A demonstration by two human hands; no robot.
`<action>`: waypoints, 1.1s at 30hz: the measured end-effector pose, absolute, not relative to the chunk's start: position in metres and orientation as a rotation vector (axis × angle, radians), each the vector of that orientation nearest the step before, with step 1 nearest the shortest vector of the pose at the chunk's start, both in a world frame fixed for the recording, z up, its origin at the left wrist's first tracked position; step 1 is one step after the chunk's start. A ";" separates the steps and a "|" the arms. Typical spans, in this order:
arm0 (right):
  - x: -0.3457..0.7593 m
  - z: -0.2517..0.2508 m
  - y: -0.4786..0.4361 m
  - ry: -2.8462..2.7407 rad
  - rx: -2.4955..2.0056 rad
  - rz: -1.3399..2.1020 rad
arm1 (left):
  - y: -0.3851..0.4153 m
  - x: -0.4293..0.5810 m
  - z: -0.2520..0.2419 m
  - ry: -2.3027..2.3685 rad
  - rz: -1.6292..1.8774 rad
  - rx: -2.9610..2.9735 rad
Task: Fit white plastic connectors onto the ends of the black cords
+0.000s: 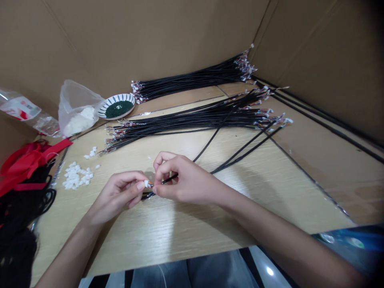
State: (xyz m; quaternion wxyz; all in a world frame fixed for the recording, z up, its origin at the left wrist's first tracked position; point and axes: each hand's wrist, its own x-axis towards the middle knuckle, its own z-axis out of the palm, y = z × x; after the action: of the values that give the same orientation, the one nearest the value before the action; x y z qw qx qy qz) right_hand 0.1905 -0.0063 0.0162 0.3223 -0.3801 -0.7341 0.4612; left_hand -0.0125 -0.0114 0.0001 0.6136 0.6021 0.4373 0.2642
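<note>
Between thumb and forefinger, my left hand (121, 194) pinches a small white connector housing (147, 183). Thin coloured wires run from it into the end of a black cable (170, 178). My right hand (183, 178) is closed on that cable's wire end, its fingertips almost against the connector. Under my hands lie the ends of more black cables (147, 196), partly covered by my fingers. Loose white connector housings (76, 176) are heaped on the table to the left of my left hand. How far the wires sit inside the held connector is too small to tell.
Behind my hands lies a bundle of black cables (186, 120), with a second cable bundle (192, 82) farther back. A striped dish (102, 108), a plastic bag (79, 108) and a clear bottle (30, 110) stand back left. Red straps (30, 160) lie left; cardboard walls (165, 36) enclose the table.
</note>
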 end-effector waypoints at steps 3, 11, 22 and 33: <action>0.191 0.017 -0.007 -1.936 -1.004 1.198 | -0.012 -0.013 0.000 1.019 0.616 1.380; 0.190 0.017 -0.006 -1.925 -1.013 1.198 | -0.011 -0.013 0.001 1.015 0.588 1.422; 0.189 0.015 -0.006 -1.876 -1.004 1.091 | -0.012 -0.012 -0.001 1.051 0.628 1.443; 0.188 0.012 -0.008 -1.952 -1.037 0.977 | -0.012 -0.008 0.003 1.087 0.645 1.471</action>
State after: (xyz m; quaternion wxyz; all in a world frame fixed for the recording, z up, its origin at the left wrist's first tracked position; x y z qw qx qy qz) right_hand 0.1877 -0.0084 0.0117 0.3547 -0.4013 -0.7552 0.3779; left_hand -0.0076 -0.0118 0.0025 0.5653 0.6256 0.4622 0.2745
